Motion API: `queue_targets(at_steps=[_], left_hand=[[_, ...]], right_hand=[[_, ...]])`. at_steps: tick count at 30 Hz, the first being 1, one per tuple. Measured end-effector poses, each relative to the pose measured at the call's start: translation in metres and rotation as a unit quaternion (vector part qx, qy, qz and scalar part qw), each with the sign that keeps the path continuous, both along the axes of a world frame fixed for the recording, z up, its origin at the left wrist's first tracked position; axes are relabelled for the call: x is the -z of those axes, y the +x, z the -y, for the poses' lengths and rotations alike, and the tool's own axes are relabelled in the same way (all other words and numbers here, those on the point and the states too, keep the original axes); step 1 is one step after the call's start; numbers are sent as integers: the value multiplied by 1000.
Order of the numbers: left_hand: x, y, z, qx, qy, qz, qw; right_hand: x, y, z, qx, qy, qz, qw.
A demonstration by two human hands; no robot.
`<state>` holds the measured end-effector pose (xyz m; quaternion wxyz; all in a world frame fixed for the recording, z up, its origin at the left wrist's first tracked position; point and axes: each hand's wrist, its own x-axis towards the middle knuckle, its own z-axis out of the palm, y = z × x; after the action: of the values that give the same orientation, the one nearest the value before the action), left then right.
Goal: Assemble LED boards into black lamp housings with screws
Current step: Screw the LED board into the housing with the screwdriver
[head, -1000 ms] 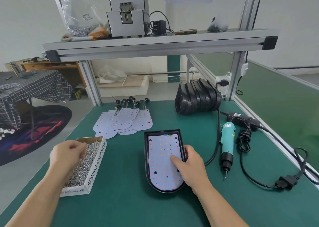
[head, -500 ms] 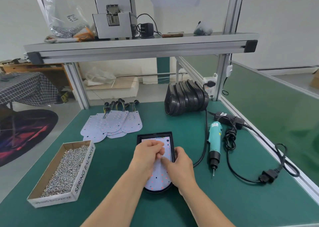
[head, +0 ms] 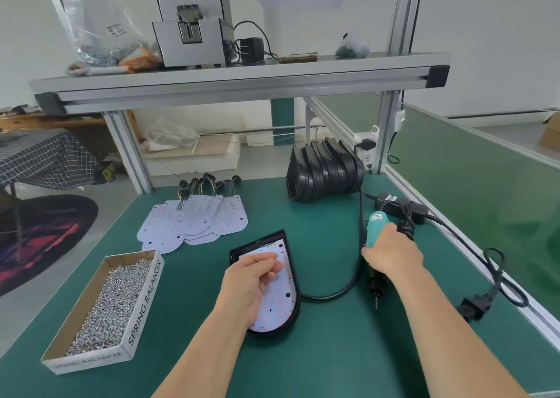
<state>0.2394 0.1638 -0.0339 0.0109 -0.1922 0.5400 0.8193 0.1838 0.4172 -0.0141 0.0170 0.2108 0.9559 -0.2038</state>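
A black lamp housing point(head: 296, 311) lies in the middle of the green bench with a white LED board point(head: 280, 294) seated in it. My left hand point(head: 251, 282) hovers over the board, thumb pressed to curled fingertips, pinching screws that the fingers mostly hide. To the right, my right hand point(head: 391, 255) grips the teal electric screwdriver point(head: 375, 226), whose bit points toward me just above the mat. A cardboard box of screws point(head: 145, 300) stands at the left.
Spare LED boards point(head: 194, 220) with wires fan out behind the housing. A stack of black housings point(head: 325, 170) stands at the back right. The screwdriver cable, a power adapter point(head: 397, 205) and a plug point(head: 474, 306) trail along the right edge. An aluminium shelf point(head: 242, 82) hangs overhead.
My left hand came from the screw box to the LED board. My right hand left the board, moved right and took hold of the screwdriver.
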Motion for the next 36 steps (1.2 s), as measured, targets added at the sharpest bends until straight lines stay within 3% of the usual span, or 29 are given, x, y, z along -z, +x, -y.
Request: queue_targets(at_steps=[2,4,5,7,9,10,14,19,22,27,36], left_hand=[[-1,1,0,-3,6,1,1000],[-2,2,0,-2,12,2,1000],[-2,2,0,-1,17,3,1000],[-3,2,0,1,26,5,1000],[-3,2,1,5,37,7,999],[-3,3,1,8,40,7,999],[-3,3,2,14,47,7,999],[-4,3,3,10,51,5,999],[-4,3,3,5,56,5,998],[-4,2,4,7,78,5,997],[-5,2,5,5,96,8,995]], right_hand=[[4,-4,-3,24,-65,-13,998],[2,-5,-9,77,-241,-53,966],[1,-3,-12,101,-367,-81,921],[-2,6,-11,119,-595,-119,786],[-11,16,-6,80,-737,-144,656],[-17,20,-2,45,-778,-143,610],[-39,23,19,-20,-848,-130,513],[-47,14,69,7,-811,-280,514],[-53,13,96,-36,-775,-357,521],[-60,4,123,-20,-736,-404,543],[-52,-2,144,32,-641,-459,615]])
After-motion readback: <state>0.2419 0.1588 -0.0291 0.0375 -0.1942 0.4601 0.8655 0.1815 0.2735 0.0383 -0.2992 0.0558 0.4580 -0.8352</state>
